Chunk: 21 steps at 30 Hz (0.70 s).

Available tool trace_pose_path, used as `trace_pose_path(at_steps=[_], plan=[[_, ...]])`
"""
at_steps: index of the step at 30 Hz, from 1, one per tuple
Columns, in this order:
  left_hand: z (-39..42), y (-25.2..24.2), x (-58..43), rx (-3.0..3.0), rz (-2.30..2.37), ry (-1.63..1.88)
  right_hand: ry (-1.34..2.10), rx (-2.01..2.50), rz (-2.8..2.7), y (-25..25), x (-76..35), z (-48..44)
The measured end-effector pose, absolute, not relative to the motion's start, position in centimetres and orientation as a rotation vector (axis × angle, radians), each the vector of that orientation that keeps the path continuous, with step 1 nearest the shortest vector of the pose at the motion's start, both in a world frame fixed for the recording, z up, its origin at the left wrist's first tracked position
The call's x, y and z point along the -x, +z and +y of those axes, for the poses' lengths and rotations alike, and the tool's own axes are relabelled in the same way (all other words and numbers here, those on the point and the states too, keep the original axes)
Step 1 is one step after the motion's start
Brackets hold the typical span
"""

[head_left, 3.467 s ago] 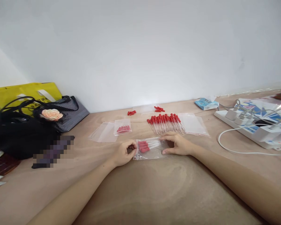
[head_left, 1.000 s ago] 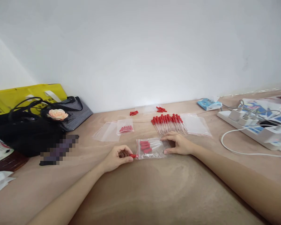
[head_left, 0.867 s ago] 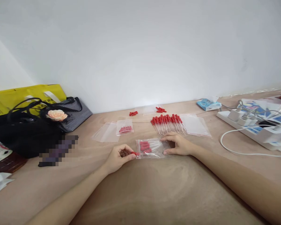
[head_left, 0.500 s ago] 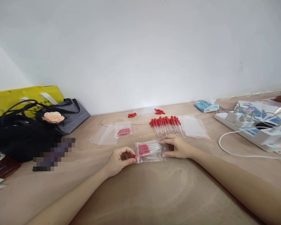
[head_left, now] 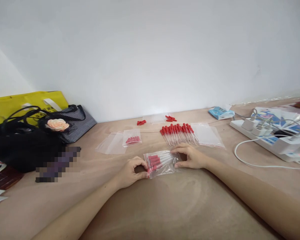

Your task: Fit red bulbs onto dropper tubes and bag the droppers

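Clear zip bag (head_left: 163, 162): L hand (head_left: 131, 171) grip pinches left edge, R hand (head_left: 191, 158) holds right edge; dropper row (head_left: 178, 132) just beyond.

Plain tan worktop (head_left: 165, 206) pushed up against the wall. On it: a zip bag (head_left: 162, 162) mid-front, a row of red-capped droppers (head_left: 178, 133) behind it, empty clear bags (head_left: 208, 135) beside those, handbags (head_left: 22, 146) far left, and a power strip (head_left: 272, 141) on the right.
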<state>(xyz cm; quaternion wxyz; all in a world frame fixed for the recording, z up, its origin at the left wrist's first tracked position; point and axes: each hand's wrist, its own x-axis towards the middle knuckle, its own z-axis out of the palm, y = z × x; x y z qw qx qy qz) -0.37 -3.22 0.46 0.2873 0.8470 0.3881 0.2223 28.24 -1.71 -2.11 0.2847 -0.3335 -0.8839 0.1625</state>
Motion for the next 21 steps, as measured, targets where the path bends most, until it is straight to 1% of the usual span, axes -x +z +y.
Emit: trace_pose_path(at_steps=[4,10,16,21], plan=[[-3.20,0.61,0.43,-2.344,0.905,0.549,0.463,0.908,-2.370,-1.86,-28.47,-1.81],[-3.32,0.55,0.33,-2.339,0.928,0.586,0.481,0.909,-2.373,-1.89,-28.54,-1.77],[-3.16,0.71,0.36,-2.382,0.840,0.446,0.480,0.912,-2.369,-2.12,-28.54,-1.70],[-3.31,0.64,0.08,-2.358,0.880,0.513,0.469,0.902,-2.363,-2.23,-28.56,-1.65]])
